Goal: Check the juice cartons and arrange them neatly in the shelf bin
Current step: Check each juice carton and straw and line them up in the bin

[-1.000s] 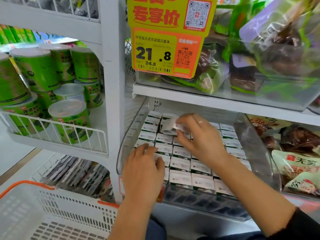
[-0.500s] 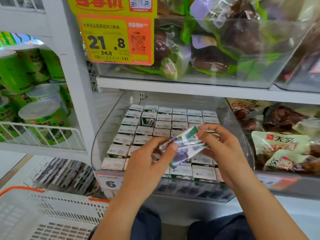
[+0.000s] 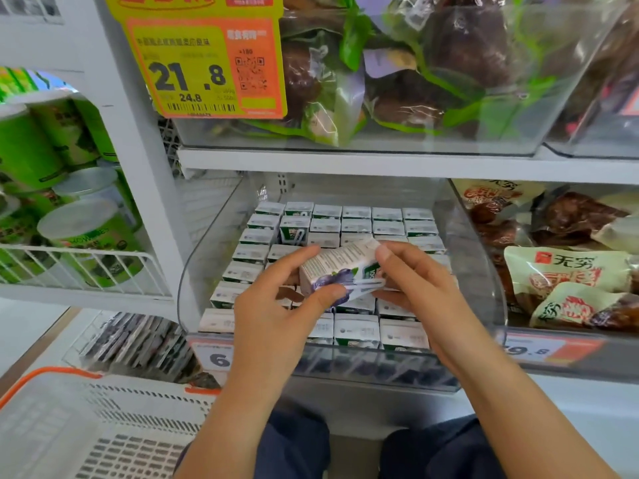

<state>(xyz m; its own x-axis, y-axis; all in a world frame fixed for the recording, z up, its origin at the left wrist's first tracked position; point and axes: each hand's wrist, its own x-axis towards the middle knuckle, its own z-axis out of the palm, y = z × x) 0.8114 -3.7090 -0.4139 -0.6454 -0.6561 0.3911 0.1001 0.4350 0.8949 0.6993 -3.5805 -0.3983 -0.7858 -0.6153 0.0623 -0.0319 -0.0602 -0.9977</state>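
A small white juice carton (image 3: 340, 271) with a purple fruit picture and a straw on its side lies tilted between both hands, above the clear shelf bin (image 3: 484, 264). My left hand (image 3: 276, 312) pinches its left end with thumb and fingers. My right hand (image 3: 418, 288) grips its right end. Several rows of white-topped cartons (image 3: 356, 328) stand packed in the bin. One carton (image 3: 294, 229) near the back left sits lower in a gap, its green face showing.
A white basket (image 3: 103, 426) with an orange rim sits at the lower left. Green canisters (image 3: 86, 236) fill a wire shelf on the left. Bagged snacks (image 3: 567, 271) lie in the right bin, more bags above. A yellow price tag (image 3: 204, 63) hangs overhead.
My right hand lifted one carton out of the back rows and brought it forward. My left hand left the bin's front cartons and took the carton's other end; it has since been turned.
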